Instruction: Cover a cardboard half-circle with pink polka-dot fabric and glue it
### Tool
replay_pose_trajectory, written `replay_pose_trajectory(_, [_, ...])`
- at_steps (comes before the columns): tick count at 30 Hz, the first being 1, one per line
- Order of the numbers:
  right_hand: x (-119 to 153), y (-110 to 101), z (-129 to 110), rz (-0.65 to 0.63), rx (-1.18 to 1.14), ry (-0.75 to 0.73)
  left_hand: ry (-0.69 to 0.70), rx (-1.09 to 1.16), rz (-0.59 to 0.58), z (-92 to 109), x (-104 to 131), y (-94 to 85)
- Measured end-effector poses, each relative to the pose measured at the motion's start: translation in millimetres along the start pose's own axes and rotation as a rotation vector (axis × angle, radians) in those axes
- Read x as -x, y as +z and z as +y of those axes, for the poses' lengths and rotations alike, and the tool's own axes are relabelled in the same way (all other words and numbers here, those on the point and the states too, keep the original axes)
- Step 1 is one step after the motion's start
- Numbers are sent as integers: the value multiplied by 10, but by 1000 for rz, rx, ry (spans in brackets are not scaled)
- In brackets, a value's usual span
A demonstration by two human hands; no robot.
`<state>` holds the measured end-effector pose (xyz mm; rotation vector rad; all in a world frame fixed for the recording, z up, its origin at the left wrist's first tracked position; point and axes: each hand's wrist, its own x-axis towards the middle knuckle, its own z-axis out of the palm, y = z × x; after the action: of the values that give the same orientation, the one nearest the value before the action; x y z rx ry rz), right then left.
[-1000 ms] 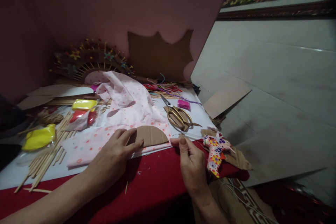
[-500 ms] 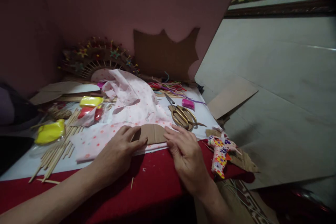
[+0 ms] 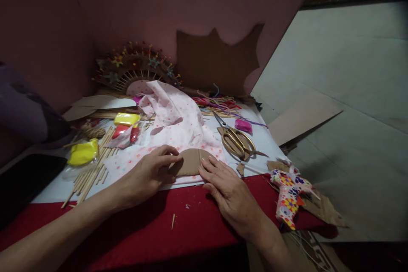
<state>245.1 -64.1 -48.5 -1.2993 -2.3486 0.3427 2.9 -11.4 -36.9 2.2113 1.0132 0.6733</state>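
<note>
A rounded, half-disc piece of brown cardboard [image 3: 193,163] lies on white fabric with pink dots [image 3: 178,125] near the table's front edge. My left hand [image 3: 154,170] is at the cardboard's left end, its fingers apart and bent over the edge; the thumb is partly hidden. On the right end rests my right hand [image 3: 228,185], fingers stretched and fairly flat, their tips on the cardboard. Beyond it lie gold-handled scissors [image 3: 237,144], blades spread, over a cardboard scrap. Both hands touch the cardboard, and neither is seen lifting it.
Left are wooden sticks [image 3: 86,182], a yellow clay packet [image 3: 83,152] and a dark flat object [image 3: 30,182]. A decorated fan-shaped piece [image 3: 137,66] and cut cardboard [image 3: 216,59] stand against the wall. Flower-patterned scissors or a glue gun-like tool [image 3: 288,197] lies at the right corner.
The view has shifted, so the scene sits farther right. My left fingers have lifted and straightened somewhat at the cardboard's left end. The right hand stays on the right end.
</note>
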Motion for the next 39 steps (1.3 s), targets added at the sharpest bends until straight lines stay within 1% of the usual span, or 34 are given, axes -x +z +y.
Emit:
replay_pose_trajectory(4, [0,1,10,2,-26,4,21,-20,-24,1,-25,-5])
replay_pose_trajectory(11, [-3,-2,5,38,-54,13,-30,7,-33,62,-13,-22])
replay_pose_trajectory(14, [-13,-5,-9,40,-58,19,-7,-17,-20,53,-2,-11])
replay_pose_trajectory(17, [-18,-8,-19,32,-40,16,22,-35,-31,54,-1,-43])
replay_pose_trajectory(18, [-18,-8,-20,29,-31,13,25,-37,-25,56,-4,-59])
replay_pose_trajectory(20, [-15,-5,-20,27,-16,5,50,-44,45,59,-17,-72])
replay_pose_trajectory(22, [-11,2,-18,28,-6,1,126,-63,124,53,-33,-38])
replay_pose_trajectory(23, [-10,6,-18,28,-5,-2,183,-78,129,46,-41,-3])
replay_pose_trajectory(24, [-10,9,-17,26,-6,-4,245,-95,99,38,-47,42])
replay_pose_trajectory(26, [-13,8,-19,23,-15,-5,331,-139,-16,24,-51,135])
replay_pose_trajectory(28, [-20,-6,-25,26,-36,-3,345,-190,-84,18,-47,202])
replay_pose_trajectory(30, [-29,-29,-39,67,-61,24,321,-228,-101,23,-41,225])
replay_pose_trajectory(32, [-33,-44,-60,177,-58,81,306,-246,-97,33,-40,214])
replay_pose_trajectory(34, [-27,-36,-87,295,1,130,303,-247,-90,39,-43,197])
replay_pose_trajectory(35, [-20,-24,-99,309,41,123,308,-244,-87,37,-45,192])
replay_pose_trajectory(36, [-11,-11,-108,282,81,99,313,-241,-87,31,-47,191])
replay_pose_trajectory(37, [-2,-2,-113,222,115,69,318,-238,-85,22,-47,193])
replay_pose_trajectory(39, [10,-17,-107,67,152,25,320,-231,-78,0,-46,201])
